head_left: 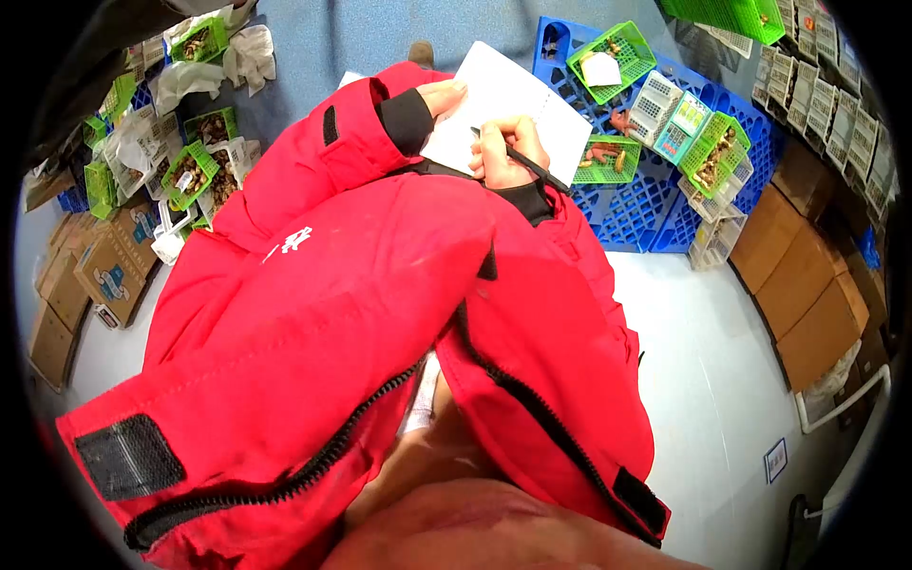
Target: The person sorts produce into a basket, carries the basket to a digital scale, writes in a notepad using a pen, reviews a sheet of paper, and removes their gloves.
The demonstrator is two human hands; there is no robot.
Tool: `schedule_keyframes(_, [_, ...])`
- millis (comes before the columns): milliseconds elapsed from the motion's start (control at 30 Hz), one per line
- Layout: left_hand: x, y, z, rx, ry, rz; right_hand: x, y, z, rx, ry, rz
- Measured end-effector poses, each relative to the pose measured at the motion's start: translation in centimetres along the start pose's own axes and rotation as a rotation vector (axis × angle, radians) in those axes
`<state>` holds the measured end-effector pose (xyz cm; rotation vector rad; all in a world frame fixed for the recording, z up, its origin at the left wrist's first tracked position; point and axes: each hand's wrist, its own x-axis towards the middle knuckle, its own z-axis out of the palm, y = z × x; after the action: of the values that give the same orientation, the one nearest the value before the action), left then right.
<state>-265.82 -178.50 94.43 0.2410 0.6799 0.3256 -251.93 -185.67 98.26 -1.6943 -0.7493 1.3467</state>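
Observation:
An open notebook (486, 81) with white pages lies tilted in front of my chest. My left hand (442, 98) holds it at the left edge, fingers partly hidden by the black cuff and the page. Over the right-hand page, my right hand (510, 152) is closed around a black pen (538, 171), its tip pointing at the paper. Any writing is too bright to make out. Just right of the notebook sits a green basket (622, 163) with reddish-brown pieces in it.
A blue plastic pallet (622, 214) carries another green basket (632, 52), a teal scale-like device (684, 123) and a green basket of brown produce (717, 157). Cardboard boxes (793, 275) and stacked white crates (836, 114) line the right. More produce baskets (188, 176) and boxes (116, 266) stand left.

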Motion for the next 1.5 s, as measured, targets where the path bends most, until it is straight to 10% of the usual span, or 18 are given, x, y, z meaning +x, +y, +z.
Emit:
schedule_keyframes(800, [-0.6, 1.9, 0.9, 0.087, -0.09, 0.044, 0.9, -2.2, -1.4, 0.227, 0.046, 0.044])
schedule_keyframes(867, [1.0, 0.3, -1.9, 0.05, 0.002, 0.122, 5.3, 1.3, -4.8, 0.188, 0.371, -0.43])
schedule_keyframes(933, [0.7, 0.5, -2.0, 0.072, 0.044, 0.113, 6.7, 3.1, -7.9, 0.08, 0.518, -0.261])
schedule_keyframes(1033, [0.6, 1.8, -0.6, 0.198, 0.036, 0.123, 10.2, 10.3, -10.6, 0.377, -0.082, 0.238])
schedule_keyframes(1133, [0.7, 3.1, -1.4, 0.424, -0.022, 0.155, 9.7, 9.2, -9.8, 0.781, 0.084, 0.407])
schedule_keyframes(1200, [1.1, 3.8, -3.2, 0.395, -0.319, 0.262, 9.6, 7.1, -10.2, 0.788, 0.032, 0.279])
schedule_keyframes(1267, [-0.8, 5.7, 2.5, 0.442, 0.136, 0.215, 9.8, 5.9, -9.3, 0.561, 0.142, -0.025])
schedule_keyframes(1400, [-1.3, 7.2, -1.1, 0.41, -0.204, 0.311, 6.7, -2.5, -8.7, 0.191, 0.277, -0.267])
schedule_keyframes(1433, [3.7, 7.5, -2.1, 0.312, -1.16, 0.489, 6.2, -4.4, -8.1, 0.116, 0.332, -0.318])
schedule_keyframes(1500, [-1.2, 7.9, 3.7, 0.3, -0.584, 0.412, 4.9, -7.4, -6.5, -0.007, 0.373, -0.33])
